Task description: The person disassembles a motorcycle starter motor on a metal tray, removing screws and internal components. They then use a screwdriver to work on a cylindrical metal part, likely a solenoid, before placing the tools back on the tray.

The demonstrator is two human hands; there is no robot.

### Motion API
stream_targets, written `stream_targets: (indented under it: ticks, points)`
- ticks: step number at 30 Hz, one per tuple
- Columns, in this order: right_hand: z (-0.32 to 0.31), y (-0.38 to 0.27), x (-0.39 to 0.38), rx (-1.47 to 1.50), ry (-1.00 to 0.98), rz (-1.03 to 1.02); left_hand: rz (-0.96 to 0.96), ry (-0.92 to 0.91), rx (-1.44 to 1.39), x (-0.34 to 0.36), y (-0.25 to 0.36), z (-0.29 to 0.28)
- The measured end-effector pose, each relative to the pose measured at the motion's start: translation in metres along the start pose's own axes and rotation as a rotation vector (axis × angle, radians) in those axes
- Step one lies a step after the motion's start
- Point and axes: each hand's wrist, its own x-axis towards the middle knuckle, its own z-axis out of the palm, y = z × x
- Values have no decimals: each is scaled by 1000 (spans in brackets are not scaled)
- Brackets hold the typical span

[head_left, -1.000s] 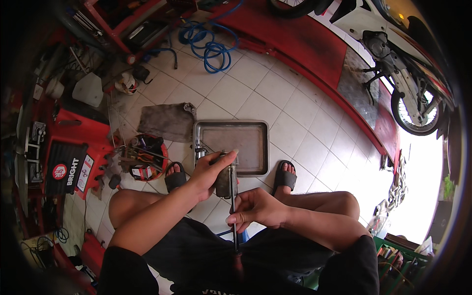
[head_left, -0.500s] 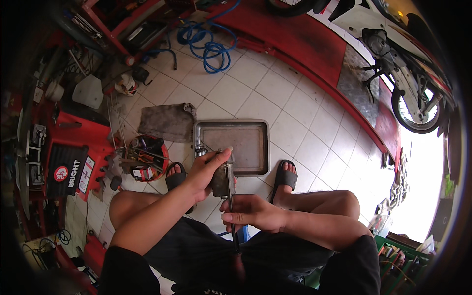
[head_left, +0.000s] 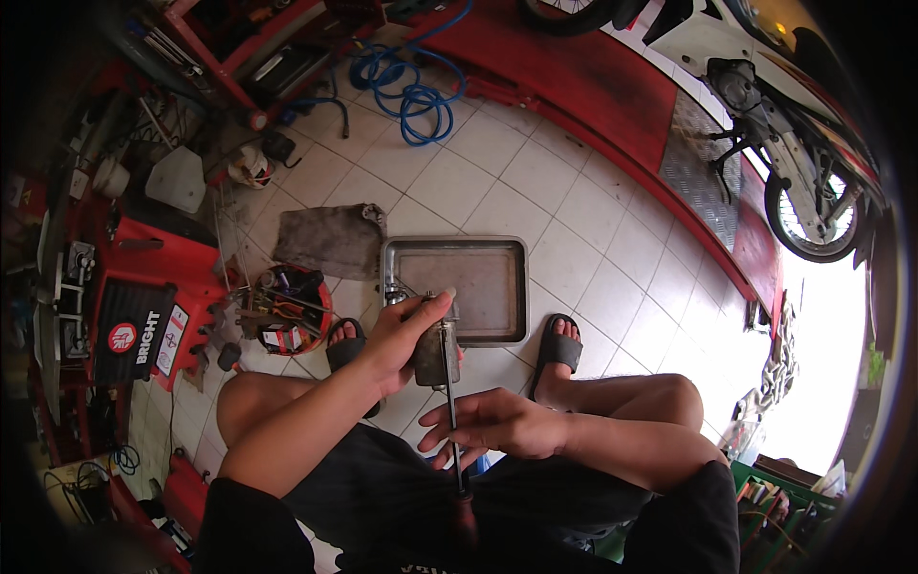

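Note:
A grey, roughly cylindrical metal part (head_left: 432, 362) is gripped in my left hand (head_left: 390, 349), whose thumb lies along its upper end. Against this part rests the tip of a long screwdriver (head_left: 453, 407); its thin shaft runs down toward my lap and ends in a dark red handle. My right hand (head_left: 512, 423) has its fingers loosely around the shaft, somewhat spread, with the thumb beside it. Just beyond my hands, a shallow metal tray (head_left: 523, 287) lies on the floor, with a small metal piece (head_left: 392, 290) at its left side.
Left of the tray are a grey rag (head_left: 330, 239) and a red tub of tools (head_left: 320, 330). A red machine (head_left: 158, 253) stands farther left. Blue hose (head_left: 421, 110) coils on the tiles ahead. At the right, a motorcycle (head_left: 784, 134) stands by a red platform (head_left: 593, 105).
My right hand's fingers have loosened and spread around the screwdriver shaft, and the hand has shifted slightly down. My left hand still holds the metal part.

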Motion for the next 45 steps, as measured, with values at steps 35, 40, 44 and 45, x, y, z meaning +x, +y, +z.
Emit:
stream_targets:
  ticks: [35, 40, 44, 45]
  points:
    - [-6, -2, 7, -336, -9, 158, 38, -22, -3, -5, 4, -1]
    - [1, 1, 6, -154, -70, 1, 37, -36, -31, -7, 7, 0]
    - [-6, 2, 5, -167, -139, -41, 51, -32, -27, -8, 7, -3]
    - [-7, 3, 7, -203, -129, -22, 54, -31, -24, -8, 7, -3]
